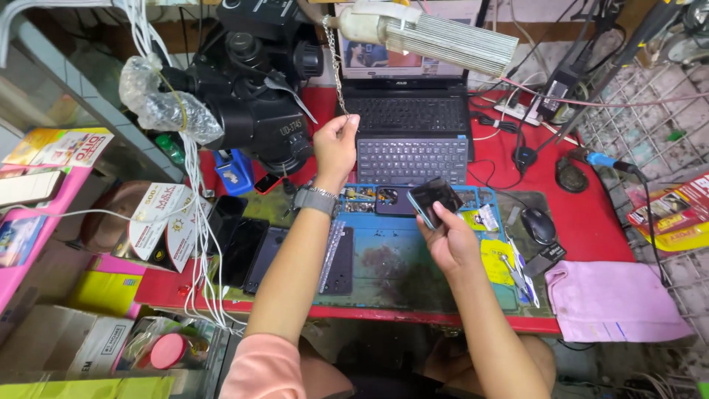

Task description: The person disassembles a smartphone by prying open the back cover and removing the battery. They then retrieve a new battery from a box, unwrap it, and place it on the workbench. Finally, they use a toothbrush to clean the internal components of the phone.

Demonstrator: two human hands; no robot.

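Head view: a person at a red bench, both hands raised.
Phone point(434, 199): dark, tilted, held over the blue mat's point(384, 258) far edge.
Right hand point(449, 240): fingers curled round the phone from below.
Left hand point(334, 144): thumb and fingers pinching the lamp's chain point(336, 66), watch point(316, 199) on the wrist.
Lamp point(436, 37): hangs above the laptop point(410, 111).
Doing it well: I judge a straight, gentle pull suits the chain; keep the phone level.
Outward: mouse point(539, 224) right, pink cloth point(613, 299) at the near right corner.
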